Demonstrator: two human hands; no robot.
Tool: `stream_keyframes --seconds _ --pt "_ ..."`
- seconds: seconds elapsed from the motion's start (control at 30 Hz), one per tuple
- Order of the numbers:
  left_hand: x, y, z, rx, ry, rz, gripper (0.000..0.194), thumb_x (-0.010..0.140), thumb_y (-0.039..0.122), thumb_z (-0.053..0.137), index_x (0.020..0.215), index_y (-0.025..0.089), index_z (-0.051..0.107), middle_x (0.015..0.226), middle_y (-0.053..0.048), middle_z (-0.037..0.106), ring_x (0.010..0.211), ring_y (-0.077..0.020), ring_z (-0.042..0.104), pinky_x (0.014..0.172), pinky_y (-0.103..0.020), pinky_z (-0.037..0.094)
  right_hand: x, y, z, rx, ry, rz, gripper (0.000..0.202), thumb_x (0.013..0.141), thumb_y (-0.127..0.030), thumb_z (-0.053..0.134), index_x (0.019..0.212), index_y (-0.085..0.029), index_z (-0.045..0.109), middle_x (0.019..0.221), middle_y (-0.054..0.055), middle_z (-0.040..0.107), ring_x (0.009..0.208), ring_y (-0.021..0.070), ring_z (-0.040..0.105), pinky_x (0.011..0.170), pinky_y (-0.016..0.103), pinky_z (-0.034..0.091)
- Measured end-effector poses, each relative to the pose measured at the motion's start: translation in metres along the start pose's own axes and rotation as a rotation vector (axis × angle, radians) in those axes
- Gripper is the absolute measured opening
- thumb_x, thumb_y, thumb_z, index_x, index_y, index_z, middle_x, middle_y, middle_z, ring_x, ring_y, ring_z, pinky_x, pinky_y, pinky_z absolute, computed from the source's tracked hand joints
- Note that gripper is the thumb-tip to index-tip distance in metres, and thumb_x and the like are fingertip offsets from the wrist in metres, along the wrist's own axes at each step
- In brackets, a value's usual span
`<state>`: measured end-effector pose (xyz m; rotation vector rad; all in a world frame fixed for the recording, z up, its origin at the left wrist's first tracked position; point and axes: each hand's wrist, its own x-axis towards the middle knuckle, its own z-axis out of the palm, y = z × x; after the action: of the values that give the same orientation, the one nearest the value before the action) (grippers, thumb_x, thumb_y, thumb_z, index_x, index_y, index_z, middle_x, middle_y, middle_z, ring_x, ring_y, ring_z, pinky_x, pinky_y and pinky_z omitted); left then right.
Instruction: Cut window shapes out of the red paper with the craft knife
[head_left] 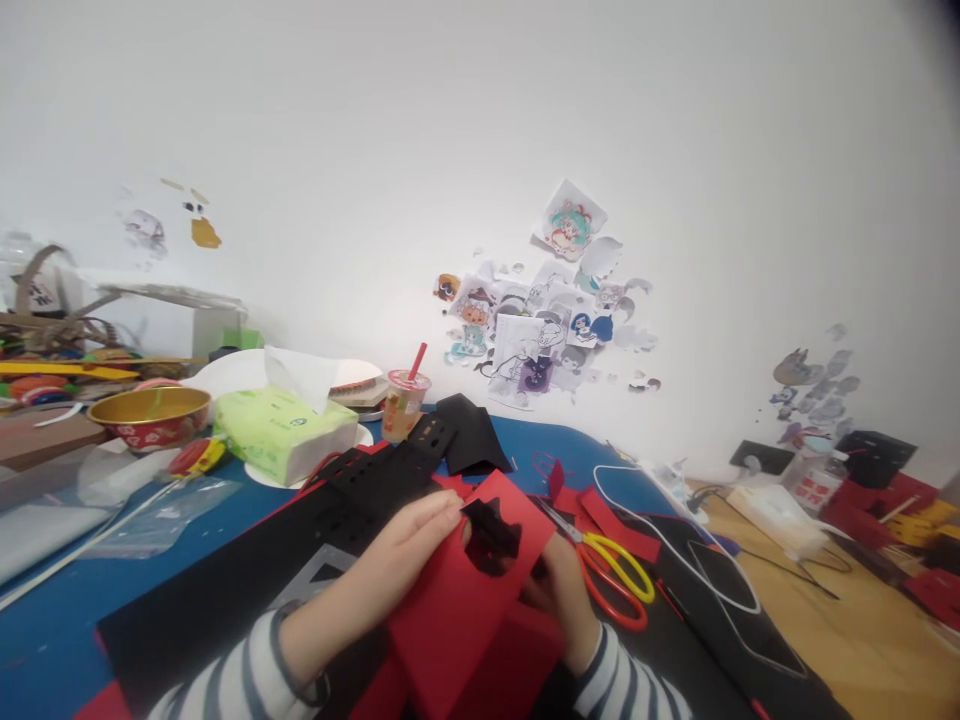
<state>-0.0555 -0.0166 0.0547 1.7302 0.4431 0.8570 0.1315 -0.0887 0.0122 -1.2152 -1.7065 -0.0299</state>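
Observation:
A folded red card piece (450,625), box-like in shape, is held up in front of me between both hands. Through a jagged cut-out hole near its top, black material (493,538) shows. My left hand (420,525) grips the upper left edge, fingers together over the card and the thumb out of sight. On the right side, my right hand (564,585) holds the piece from behind; most of its fingers are hidden by the card. Scissors (611,570) with yellow and red handles lie just right of my right hand, beside red card scraps (619,525).
Black card pieces (401,450) with holes lie beyond my hands. Further back stand a green tissue pack (277,430), a red-and-gold bowl (154,425) and a drink cup (403,405) with a straw. A tape measure (196,457), white cable (697,570) and phone (750,610) are around.

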Motion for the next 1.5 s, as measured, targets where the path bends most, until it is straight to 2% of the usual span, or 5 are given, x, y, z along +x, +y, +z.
stream_keyframes --seconds 0.5,0.8,1.2,1.33,1.5 --pt "-0.002 0.0 0.0 -0.034 -0.007 -0.037 0.037 0.084 0.052 0.046 0.076 0.017 0.055 0.078 -0.001 0.055 0.075 -0.0169 0.05 0.07 -0.026 0.042 0.003 -0.007 -0.006 0.064 -0.107 -0.011 0.024 0.086 -0.035 0.056 0.1 -0.022 0.07 0.091 0.01 0.074 0.084 0.0294 0.07 0.077 0.039 0.056" --pt "-0.003 0.001 -0.001 -0.034 -0.035 -0.048 0.036 0.084 0.051 0.045 0.074 0.018 0.053 0.078 0.0 0.054 0.076 -0.0164 0.05 0.072 -0.025 0.042 0.003 -0.011 -0.007 0.162 -0.152 0.006 0.031 0.086 -0.031 0.058 0.115 -0.022 0.064 0.108 0.012 0.071 0.1 0.0298 0.067 0.086 0.04 0.053" --pt "-0.003 0.003 0.0 0.004 -0.092 -0.013 0.038 0.085 0.052 0.045 0.07 0.018 0.052 0.074 0.0 0.052 0.071 -0.015 0.048 0.067 -0.024 0.043 0.003 -0.014 -0.017 0.144 -0.216 -0.023 0.03 0.087 -0.041 0.053 0.104 -0.021 0.068 0.095 0.01 0.075 0.084 0.0256 0.071 0.074 0.035 0.056" --pt "-0.002 0.002 0.0 0.032 0.045 0.016 0.041 0.085 0.055 0.043 0.065 0.019 0.044 0.068 0.002 0.046 0.066 -0.0138 0.043 0.063 -0.023 0.04 0.004 -0.002 -0.03 0.066 -0.231 -0.06 0.036 0.087 -0.047 0.052 0.108 -0.022 0.067 0.1 0.01 0.074 0.091 0.0268 0.07 0.079 0.036 0.055" --pt "0.001 0.003 -0.003 0.039 0.12 0.001 0.039 0.08 0.055 0.051 0.071 0.018 0.051 0.072 0.0 0.052 0.069 -0.0154 0.048 0.064 -0.023 0.041 0.011 0.027 -0.044 -0.143 -0.156 0.126 0.03 0.084 -0.045 0.055 0.099 -0.022 0.067 0.099 0.008 0.073 0.092 0.025 0.069 0.078 0.032 0.054"
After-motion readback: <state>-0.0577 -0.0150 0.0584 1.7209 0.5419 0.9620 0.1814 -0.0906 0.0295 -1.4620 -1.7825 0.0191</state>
